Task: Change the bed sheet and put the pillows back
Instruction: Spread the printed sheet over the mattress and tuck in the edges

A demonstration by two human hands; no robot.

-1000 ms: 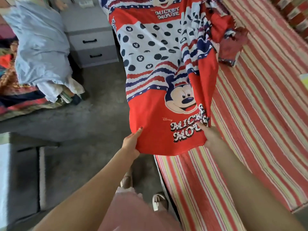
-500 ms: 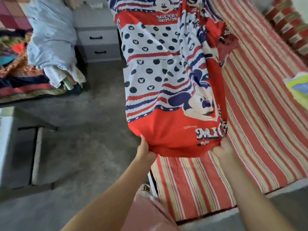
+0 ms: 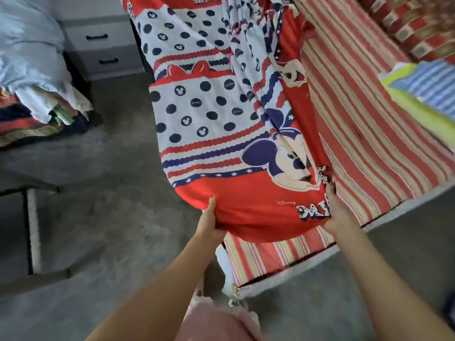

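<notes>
Sheet (image 3: 221, 114) cut off at top; fingers (image 3: 212, 205) hidden beneath its hem

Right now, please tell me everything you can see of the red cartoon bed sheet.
The red cartoon bed sheet looks like thin soft cotton: red borders, a white field with navy dots, wavy red and navy stripes, a cartoon mouse face and partly hidden lettering. It hangs stretched and bunched over the near corner of the striped bed, not spread flat. The left hand and right hand grip its near red edge, fingers curled into the cloth.

Soft daylight, motion blur, edges warped.
</notes>
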